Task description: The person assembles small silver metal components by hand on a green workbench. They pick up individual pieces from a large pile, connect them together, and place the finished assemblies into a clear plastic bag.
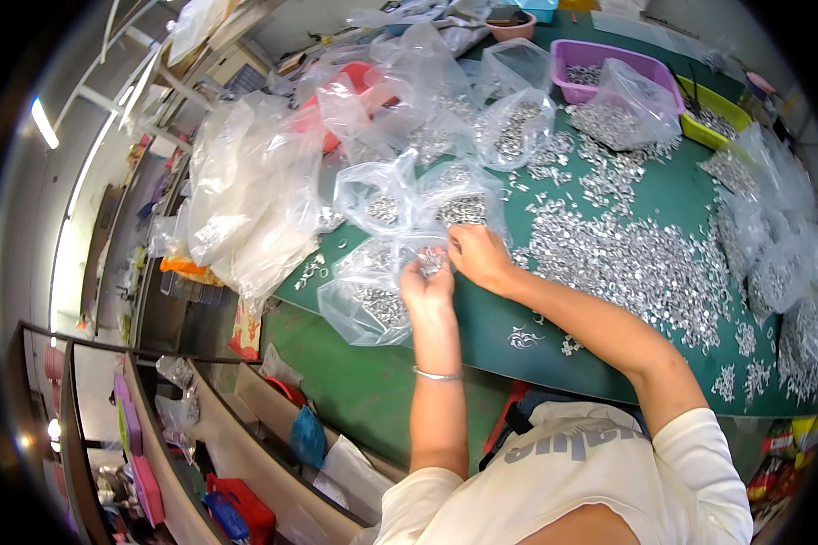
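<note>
My left hand (425, 286) is cupped with its palm turned up, and small silver metal pieces (431, 262) lie in it. Close beside it on the right is my right hand (480, 256), its fingers drawn together. What is between those fingertips, if anything, is hidden. Both hands are over clear plastic bags near the table's left end. One bag (344, 307), partly filled with silver pieces, lies left of my left hand at the table edge. Just beyond my hands stand another open bag (493, 188) and a smaller one (347, 189), both holding similar pieces.
A wide heap of silver pieces (623, 263) covers the green table (509, 341) on the right. Behind it stand a purple basin (568, 54) and a yellow-green basket (700, 133). More filled bags (782, 263) line the right edge. Shelves and open drawers (282, 445) are at left.
</note>
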`<state>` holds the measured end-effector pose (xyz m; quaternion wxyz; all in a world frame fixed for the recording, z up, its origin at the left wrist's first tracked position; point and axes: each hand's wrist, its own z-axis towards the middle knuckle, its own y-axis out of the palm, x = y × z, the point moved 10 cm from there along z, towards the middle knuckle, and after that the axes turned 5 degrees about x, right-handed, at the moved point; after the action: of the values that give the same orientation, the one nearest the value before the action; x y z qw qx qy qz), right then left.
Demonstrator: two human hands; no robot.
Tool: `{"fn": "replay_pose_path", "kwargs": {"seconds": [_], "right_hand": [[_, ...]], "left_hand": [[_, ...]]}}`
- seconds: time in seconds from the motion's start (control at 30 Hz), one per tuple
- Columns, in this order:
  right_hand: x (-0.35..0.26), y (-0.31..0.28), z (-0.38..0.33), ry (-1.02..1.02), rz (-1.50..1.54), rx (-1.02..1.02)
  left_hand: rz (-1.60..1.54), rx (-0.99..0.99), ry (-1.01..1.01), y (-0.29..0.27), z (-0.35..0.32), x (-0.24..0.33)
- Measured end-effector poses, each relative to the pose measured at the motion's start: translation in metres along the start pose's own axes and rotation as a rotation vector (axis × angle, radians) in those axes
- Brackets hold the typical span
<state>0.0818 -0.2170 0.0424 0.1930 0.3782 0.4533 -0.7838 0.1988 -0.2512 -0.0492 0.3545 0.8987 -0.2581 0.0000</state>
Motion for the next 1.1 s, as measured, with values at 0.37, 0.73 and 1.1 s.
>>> {"fn": "replay_pose_path", "kwargs": {"seconds": [0.37, 0.73, 1.1], "right_hand": [[0.005, -0.037, -0.022, 0.066, 0.249, 0.042], [0.057, -0.182, -0.178, -0.16, -0.389, -0.264], [0.112, -0.186, -0.172, -0.221, -0.67, -0.267]], "left_hand": [[0.59, -0.24, 0.239, 0.049, 0.0, 0.014], [1.689, -1.188, 1.099, 0.019, -0.195, -0.14], [2.346, -1.356, 1.484, -0.025, -0.145, -0.218]]}}
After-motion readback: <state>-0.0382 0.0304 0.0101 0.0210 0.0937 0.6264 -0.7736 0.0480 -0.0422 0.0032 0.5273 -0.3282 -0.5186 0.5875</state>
